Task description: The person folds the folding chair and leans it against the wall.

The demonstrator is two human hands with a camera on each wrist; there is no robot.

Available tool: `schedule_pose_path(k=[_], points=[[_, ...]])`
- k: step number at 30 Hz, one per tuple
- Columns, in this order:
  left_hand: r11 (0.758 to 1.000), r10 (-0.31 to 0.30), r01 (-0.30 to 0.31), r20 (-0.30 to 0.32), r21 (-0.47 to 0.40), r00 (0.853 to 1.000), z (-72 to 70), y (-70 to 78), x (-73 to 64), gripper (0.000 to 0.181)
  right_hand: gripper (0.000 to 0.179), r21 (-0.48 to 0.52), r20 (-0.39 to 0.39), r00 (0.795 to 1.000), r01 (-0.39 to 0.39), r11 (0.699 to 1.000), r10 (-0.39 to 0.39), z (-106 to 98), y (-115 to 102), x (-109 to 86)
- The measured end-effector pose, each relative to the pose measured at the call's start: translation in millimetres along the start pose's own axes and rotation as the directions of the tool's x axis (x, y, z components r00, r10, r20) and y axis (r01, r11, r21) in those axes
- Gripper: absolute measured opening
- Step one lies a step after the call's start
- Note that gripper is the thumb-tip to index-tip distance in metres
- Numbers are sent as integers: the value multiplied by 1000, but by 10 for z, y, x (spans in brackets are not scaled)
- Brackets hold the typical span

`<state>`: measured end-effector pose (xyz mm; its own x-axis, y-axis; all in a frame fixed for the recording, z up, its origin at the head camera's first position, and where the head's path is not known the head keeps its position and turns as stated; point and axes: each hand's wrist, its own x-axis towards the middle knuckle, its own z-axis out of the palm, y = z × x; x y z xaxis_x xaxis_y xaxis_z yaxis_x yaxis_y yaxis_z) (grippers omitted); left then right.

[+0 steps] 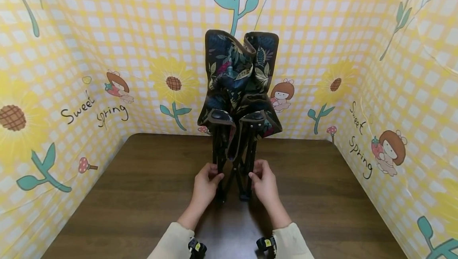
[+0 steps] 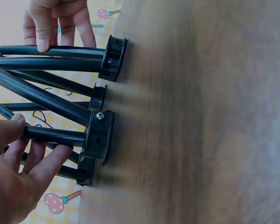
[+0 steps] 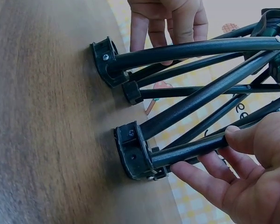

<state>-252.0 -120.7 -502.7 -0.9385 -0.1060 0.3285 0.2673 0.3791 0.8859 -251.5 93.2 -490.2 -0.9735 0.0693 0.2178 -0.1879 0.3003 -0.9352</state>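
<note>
A small folding chair (image 1: 234,88) with dark floral fabric and black tube legs stands partly folded on the table, its backrest upright. My left hand (image 1: 205,185) pinches a front leg on the left between thumb and fingers, low down near its foot. On the other side my right hand (image 1: 265,185) holds the right front leg in the same way. In the left wrist view, the tube (image 2: 53,135) lies between the left thumb and fingers, just above a black plastic foot (image 2: 99,136). The right wrist view has the right leg's tube (image 3: 191,151) under the right thumb.
The brown wooden table (image 1: 161,171) has a rounded far edge. Yellow checked cloth (image 1: 150,32) printed with sunflowers and cartoon figures encloses it at the back and both sides. Crossed leg tubes (image 3: 200,100) run between the two hands, and each wrist wears a small black camera (image 1: 265,244).
</note>
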Motion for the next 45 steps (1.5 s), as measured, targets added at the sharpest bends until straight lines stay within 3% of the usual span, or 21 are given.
schedule_pose_path(k=[22,32,45], points=[[997,-17,25,94,-75,995,-17,-102,205,20,33,-27,15,999,36,999,-35,37,95,177],[994,-59,70,132,-87,989,7,-118,302,22,34,-28,20,998,60,998,-60,46,136,277],[997,-24,37,180,-65,983,-60,-213,376,25,36,-21,41,997,66,998,-65,117,194,337]])
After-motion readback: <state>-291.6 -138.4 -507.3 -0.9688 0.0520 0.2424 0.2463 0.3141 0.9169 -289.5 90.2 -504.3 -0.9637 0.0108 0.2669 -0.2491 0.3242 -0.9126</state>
